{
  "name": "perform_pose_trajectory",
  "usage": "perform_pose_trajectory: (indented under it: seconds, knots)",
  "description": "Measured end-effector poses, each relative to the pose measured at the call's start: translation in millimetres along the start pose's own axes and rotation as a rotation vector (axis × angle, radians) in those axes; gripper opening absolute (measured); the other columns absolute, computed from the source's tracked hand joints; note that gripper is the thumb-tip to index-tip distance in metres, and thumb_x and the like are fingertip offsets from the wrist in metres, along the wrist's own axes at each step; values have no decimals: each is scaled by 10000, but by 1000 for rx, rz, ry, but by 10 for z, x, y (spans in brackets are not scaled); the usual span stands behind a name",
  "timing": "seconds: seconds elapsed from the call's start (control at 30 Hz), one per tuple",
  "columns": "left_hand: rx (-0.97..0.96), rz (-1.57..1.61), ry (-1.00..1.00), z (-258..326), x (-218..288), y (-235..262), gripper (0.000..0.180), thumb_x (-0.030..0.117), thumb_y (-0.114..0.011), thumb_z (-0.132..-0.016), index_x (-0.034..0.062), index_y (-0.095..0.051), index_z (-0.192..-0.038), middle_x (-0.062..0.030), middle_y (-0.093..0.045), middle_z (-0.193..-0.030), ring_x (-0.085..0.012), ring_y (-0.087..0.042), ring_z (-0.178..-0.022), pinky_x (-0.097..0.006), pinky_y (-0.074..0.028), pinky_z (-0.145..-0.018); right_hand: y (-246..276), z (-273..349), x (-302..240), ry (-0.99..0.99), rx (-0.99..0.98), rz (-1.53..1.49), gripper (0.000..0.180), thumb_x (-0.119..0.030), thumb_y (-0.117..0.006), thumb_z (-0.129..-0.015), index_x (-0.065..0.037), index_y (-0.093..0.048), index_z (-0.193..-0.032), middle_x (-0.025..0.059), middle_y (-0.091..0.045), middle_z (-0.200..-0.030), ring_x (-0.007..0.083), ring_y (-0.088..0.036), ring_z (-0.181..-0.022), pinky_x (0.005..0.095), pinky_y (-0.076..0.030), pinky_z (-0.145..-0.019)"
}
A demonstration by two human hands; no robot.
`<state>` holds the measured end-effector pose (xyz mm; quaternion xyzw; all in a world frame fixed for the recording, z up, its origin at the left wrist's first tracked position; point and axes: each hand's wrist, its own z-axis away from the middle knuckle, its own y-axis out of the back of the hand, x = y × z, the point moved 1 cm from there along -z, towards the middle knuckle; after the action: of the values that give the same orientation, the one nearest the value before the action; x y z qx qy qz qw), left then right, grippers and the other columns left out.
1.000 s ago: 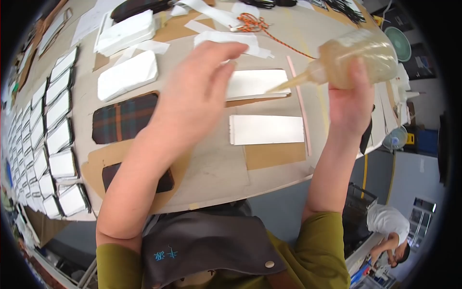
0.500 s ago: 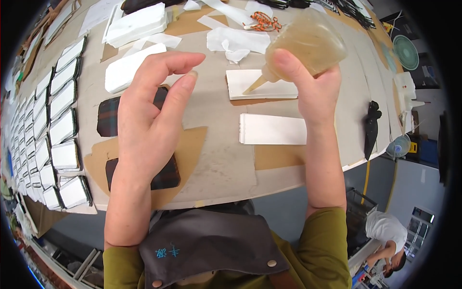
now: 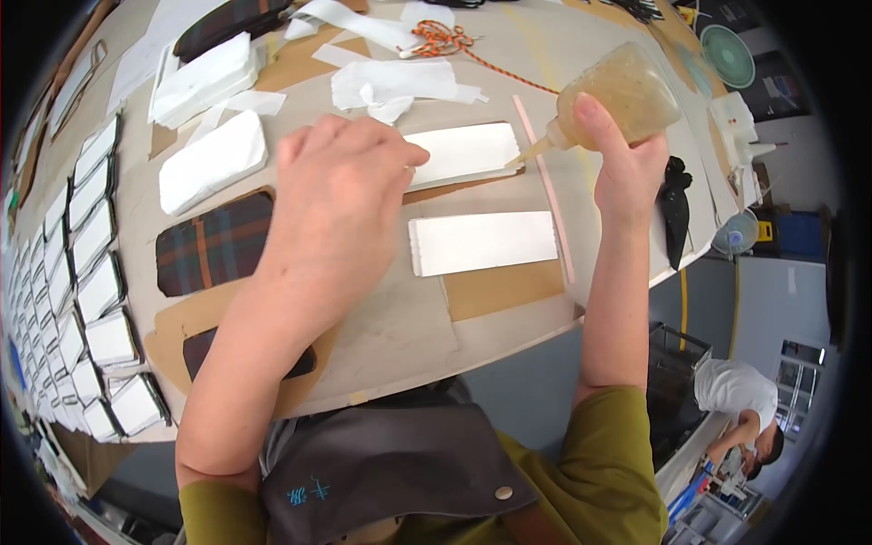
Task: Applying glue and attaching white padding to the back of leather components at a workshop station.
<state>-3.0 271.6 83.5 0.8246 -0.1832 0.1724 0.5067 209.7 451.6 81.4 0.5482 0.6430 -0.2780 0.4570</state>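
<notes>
My right hand is wrapped round a clear squeeze bottle of yellowish liquid, tilted with its narrow nozzle pointing down and left. The nozzle's tip is at the right end of a white rectangular strip, which lies on other pieces on the table. My left hand has its fingers curled together at that strip's left end, seemingly pinching it; the thumb is mostly hidden. Nearer me is a stack of white strips. Left of my left hand lies a dark plaid panel; another dark panel is partly behind my forearm.
White padded pieces lie at the left, beyond the plaid panel. Many white-and-black pieces stand in rows at the far left. An orange cord and white scraps lie at the back. A black tool-shaped object is at the right.
My left hand has moved right to the white strip's end, its fingers closing from an open curl. The bottle's nozzle has shifted from the strip's left part to its right end. The view has shifted slightly.
</notes>
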Motion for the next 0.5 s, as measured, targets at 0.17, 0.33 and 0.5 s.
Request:
perform_pose_trajectory:
  seconds: [0.17,0.33,0.5]
  knots:
    - [-164,-104,-55,-116,-17,-426,208,-7,-596,-878,37,-717,-1041,-88,-658,-1051,-261,-569,-1045,-410,-367,-1007,234,-172,150,-8,134,-36,448,-172,-839,-796,8,-612,-1138,74,-670,-1064,157,-648,-925,294,-513,-842]
    - [-151,-189,-90,-180,-58,-635,186,-37,-577,-798,20,-694,-931,-93,-630,-985,-262,-562,-1006,-399,-372,-967,112,-309,424,-95,149,-231,454,-172,-840,-784,4,-617,-1138,86,-667,-1064,174,-654,-929,322,-529,-832]
    - [-183,-214,-78,-200,-32,-648,182,4,-591,-874,9,-711,-1010,-99,-638,-1020,-260,-567,-1037,-401,-370,-996,193,-351,502,-162,123,-256,424,-160,-829,-786,-6,-632,-1129,88,-675,-1045,196,-665,-934,355,-553,-797]
